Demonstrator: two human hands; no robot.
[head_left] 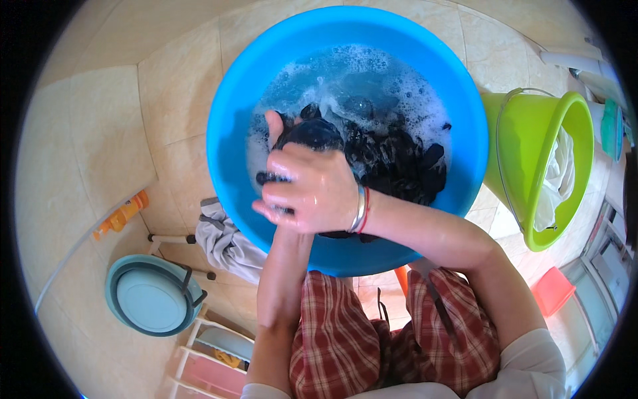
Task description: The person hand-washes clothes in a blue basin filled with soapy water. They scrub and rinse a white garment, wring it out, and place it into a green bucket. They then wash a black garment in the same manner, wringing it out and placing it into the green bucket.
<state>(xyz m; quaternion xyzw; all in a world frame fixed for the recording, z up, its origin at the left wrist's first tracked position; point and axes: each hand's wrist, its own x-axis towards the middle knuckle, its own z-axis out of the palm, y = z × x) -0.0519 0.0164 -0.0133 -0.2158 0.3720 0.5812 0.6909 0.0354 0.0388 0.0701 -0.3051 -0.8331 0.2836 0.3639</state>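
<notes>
A large blue basin (229, 86) holds foamy water and a bunch of dark wet cloth (399, 166). Over its near left side my right hand (311, 189) curls around part of this dark cloth, bits of which poke out between the fingers. My left hand (274, 126) is mostly hidden beneath the right one; only a finger shows past the bulging cloth, and it appears to grip the same bundle. My forearms cross at the wrists. Suds float in the far half of the basin.
A green bucket (495, 143) with white cloth (558, 179) inside tilts at the right. Grey cloth (229, 243) lies by the basin's near left edge. Beyond it are a pale blue folding basin (153, 299) and a white rack (189, 352). A red plastic piece (553, 291) sits lower right.
</notes>
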